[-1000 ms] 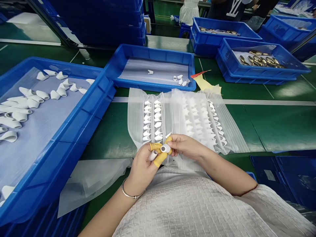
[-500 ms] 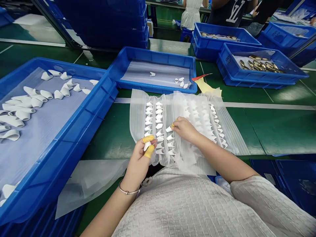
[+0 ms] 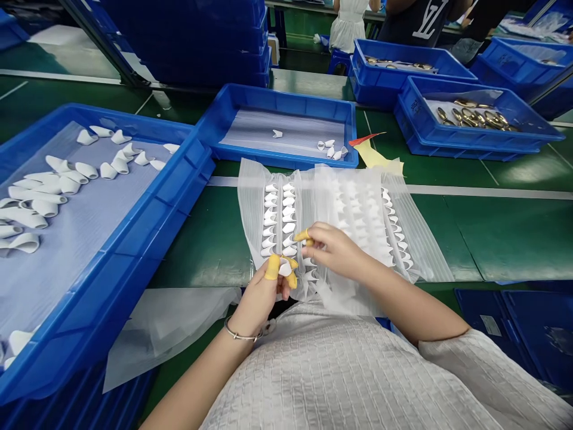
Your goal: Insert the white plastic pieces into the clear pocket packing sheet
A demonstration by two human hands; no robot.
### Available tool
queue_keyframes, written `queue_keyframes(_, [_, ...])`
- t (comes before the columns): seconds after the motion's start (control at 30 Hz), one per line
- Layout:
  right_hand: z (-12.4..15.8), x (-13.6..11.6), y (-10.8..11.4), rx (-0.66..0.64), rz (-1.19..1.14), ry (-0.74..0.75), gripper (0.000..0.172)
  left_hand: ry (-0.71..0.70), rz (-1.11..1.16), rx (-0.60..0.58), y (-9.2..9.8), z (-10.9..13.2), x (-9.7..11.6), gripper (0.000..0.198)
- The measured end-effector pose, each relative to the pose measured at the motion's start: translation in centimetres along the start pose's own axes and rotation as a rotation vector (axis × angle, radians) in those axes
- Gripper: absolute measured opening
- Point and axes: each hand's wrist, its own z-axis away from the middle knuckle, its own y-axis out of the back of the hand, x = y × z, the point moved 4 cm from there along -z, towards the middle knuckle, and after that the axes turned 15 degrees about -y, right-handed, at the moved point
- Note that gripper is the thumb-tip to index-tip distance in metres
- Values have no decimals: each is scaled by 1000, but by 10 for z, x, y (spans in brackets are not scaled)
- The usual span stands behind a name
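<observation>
My left hand [image 3: 264,292], with yellow finger cots, pinches a small white tube-shaped piece [image 3: 285,269] over the near edge of a translucent packing sheet [image 3: 425,245]. Just above it to the right, my right hand [image 3: 333,249] hovers over the sheet. Its cot-covered index finger and thumb are apart, with nothing visible between them. Rows of similar white pieces [image 3: 289,210] lie along the folds of the sheet. More rows show faintly through a folded layer. Both hands hide the near end of the left rows.
On the left stands a large blue tray [image 3: 179,197] of loose white pieces. A second blue tray [image 3: 277,158] behind the sheet holds several. Yellow paper [image 3: 378,158] touches the sheet's far edge. Blue bins [image 3: 483,140] with shiny gold-coloured parts stand at back right. People are beyond.
My right hand has left the white piece it held on the sheet, now hidden, and come nearer my left. My left hand has moved right, still pinching a piece.
</observation>
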Motion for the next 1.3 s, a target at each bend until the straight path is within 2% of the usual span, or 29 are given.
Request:
queue_keyframes(0.07, [14, -19, -3, -94, -97, 122, 9, 4, -43, -27, -1, -1, -1, 66])
queue_keyframes(0.1, [18, -24, -4, -106, -117, 133, 5, 2, -59, -45, -1, -1, -1, 67])
queue_keyframes(0.2, [21, -22, -6, -113, -243, 33, 12, -16, -96, -116, -2, 0, -3, 66])
queue_keyframes(0.27, [19, -14, -10, -170, -397, -44, 16, -64, -112, -149, -3, 0, -2, 58])
queue_keyframes(0.37, [18, -3, -15, -225, -609, -133, 23, -207, -97, -144, -3, -1, 1, 44])
queue_keyframes(0.43, [18, 1, -17, -225, -706, -171, 28, -276, -119, -126, -3, -1, 3, 50])
queue_keyframes(0.5, [18, 1, -20, -228, -758, -192, 31, -284, -222, -113, -2, 0, 4, 48])
queue_keyframes(0.6, [22, -1, -23, -204, -744, -226, 30, -298, -452, -90, 1, 2, 9, 37])
queue_keyframes(0.77, [27, -6, -26, -56, -446, -273, 39, -421, -707, -118, -1, 6, 20, 23])
queue_keyframes(0.83, [26, -7, -26, -40, -453, -243, 40, -417, -699, -135, -1, 6, 19, 24])
queue_keyframes(0.9, [22, -6, -28, -96, -577, -243, 43, -383, -626, -160, -1, 7, 16, 29])
queue_keyframes(1.03, [16, 3, -32, -222, -832, -394, 46, -322, -504, -178, -1, 10, 10, 34])
queue_keyframes(1.13, [16, 8, -29, -202, -885, -432, 46, -306, -490, -174, -1, 10, 9, 34])
queue_keyframes(1.3, [20, 8, -26, -216, -888, -384, 43, -312, -495, -157, 0, 8, 8, 35])
